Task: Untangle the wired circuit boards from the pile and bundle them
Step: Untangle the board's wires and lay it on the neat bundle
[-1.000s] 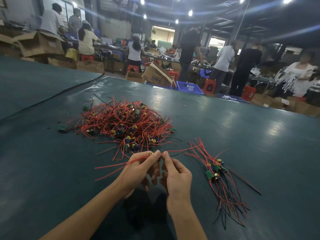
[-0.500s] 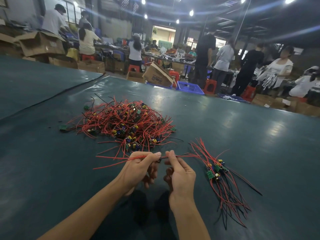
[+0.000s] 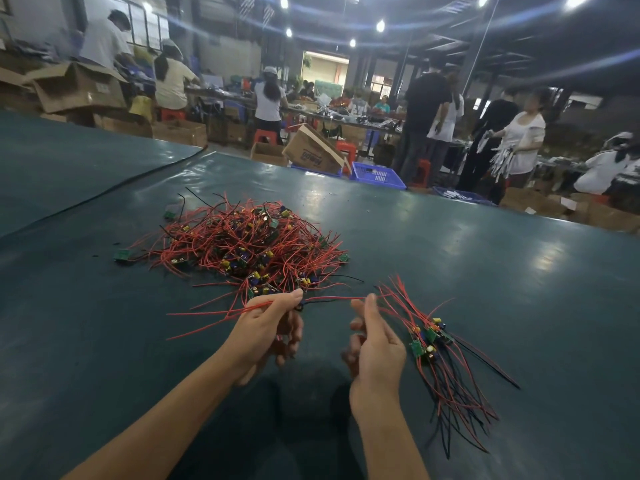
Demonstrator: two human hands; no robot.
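A tangled pile of wired circuit boards (image 3: pixel 249 244), red and black leads with small green boards, lies on the dark green table (image 3: pixel 485 271) ahead of me. My left hand (image 3: pixel 266 330) grips one wired board's red leads (image 3: pixel 221 311) just in front of the pile. A thin wire (image 3: pixel 329 299) stretches from it to my right hand (image 3: pixel 375 344), whose thumb tip meets the wire with the other fingers curled. Beside my right hand lies a sorted bundle of boards (image 3: pixel 429 341), its leads fanned toward me.
A seam (image 3: pixel 104 195) splits the green surface at the left. Beyond the far edge are cardboard boxes (image 3: pixel 311 154), a blue crate (image 3: pixel 377 174), red stools and several people at workbenches. Loose single boards (image 3: pixel 122 254) lie left of the pile.
My hands have drawn apart, stretching the wire between them. The right hand moved right toward the sorted bundle; the left hand stayed near the pile with the red leads.
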